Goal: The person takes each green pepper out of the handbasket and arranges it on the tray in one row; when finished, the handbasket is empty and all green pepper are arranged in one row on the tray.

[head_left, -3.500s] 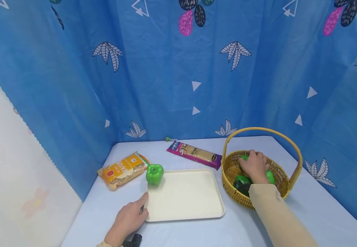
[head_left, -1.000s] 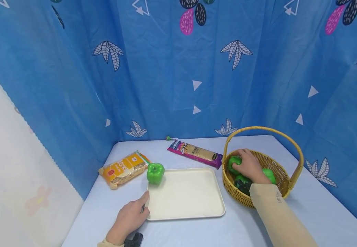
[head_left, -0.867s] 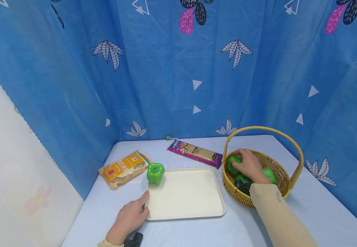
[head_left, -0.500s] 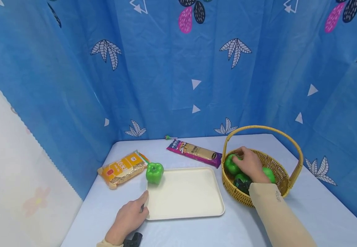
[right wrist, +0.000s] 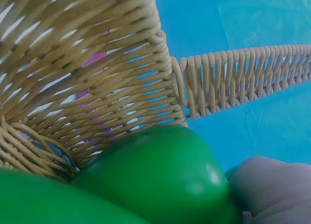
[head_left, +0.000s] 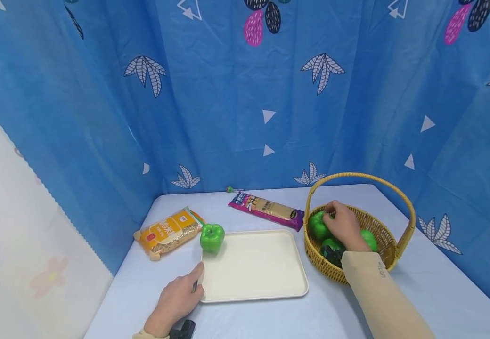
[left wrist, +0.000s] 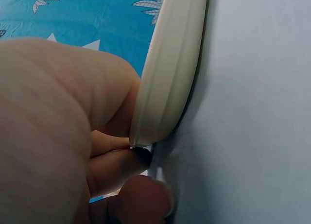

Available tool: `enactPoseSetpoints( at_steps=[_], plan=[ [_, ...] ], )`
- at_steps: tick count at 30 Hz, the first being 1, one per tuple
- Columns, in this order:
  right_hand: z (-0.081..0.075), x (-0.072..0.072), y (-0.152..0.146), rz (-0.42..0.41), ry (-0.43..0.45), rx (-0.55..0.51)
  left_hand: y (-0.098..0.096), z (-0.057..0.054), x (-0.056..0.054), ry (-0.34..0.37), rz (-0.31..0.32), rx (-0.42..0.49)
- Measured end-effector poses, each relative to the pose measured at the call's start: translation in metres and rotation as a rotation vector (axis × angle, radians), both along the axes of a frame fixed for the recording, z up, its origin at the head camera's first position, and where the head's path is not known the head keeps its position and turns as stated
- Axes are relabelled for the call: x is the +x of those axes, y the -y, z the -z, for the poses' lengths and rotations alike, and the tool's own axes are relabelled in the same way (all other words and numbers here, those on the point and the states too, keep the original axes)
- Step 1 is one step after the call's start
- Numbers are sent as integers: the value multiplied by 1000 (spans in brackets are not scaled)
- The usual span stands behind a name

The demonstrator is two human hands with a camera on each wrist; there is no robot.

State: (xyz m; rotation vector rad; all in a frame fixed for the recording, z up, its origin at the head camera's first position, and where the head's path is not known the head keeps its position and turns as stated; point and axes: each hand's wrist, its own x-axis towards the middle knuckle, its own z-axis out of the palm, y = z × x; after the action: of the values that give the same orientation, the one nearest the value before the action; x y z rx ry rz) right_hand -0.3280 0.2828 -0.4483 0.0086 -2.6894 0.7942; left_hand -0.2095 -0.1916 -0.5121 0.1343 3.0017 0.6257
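In the head view my left hand holds the near left corner of a cream tray. The left wrist view shows a bent finger or thumb touching the tray's rim, with other fingers below. My right hand reaches into a yellow wicker basket and pinches a green bell pepper near its top. In the right wrist view this bell pepper lies against the basket wall, with a fingertip at its right end. More green peppers lie in the basket, partly hidden by my hand.
A green bell pepper stands at the tray's far left corner. Left of it lies an orange bag of grain. Behind the tray is a purple noodle packet. A small green item lies at the back edge; the basket's handle arches high.
My right hand has moved toward the basket's left side, where the green bell pepper now shows more fully and slightly farther left. My left hand and the tray have stayed put.
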Motion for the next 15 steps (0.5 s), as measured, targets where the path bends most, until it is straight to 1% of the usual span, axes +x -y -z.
enactPoseSetpoints(
  at_steps=[7, 15],
  plan=[
    [-2, 1, 1, -7, 22, -6, 0, -1, -1, 2, -2, 7],
    [-1, 0, 3, -11, 72, -3, 1, 0, -1, -2, 2, 10]
  ],
)
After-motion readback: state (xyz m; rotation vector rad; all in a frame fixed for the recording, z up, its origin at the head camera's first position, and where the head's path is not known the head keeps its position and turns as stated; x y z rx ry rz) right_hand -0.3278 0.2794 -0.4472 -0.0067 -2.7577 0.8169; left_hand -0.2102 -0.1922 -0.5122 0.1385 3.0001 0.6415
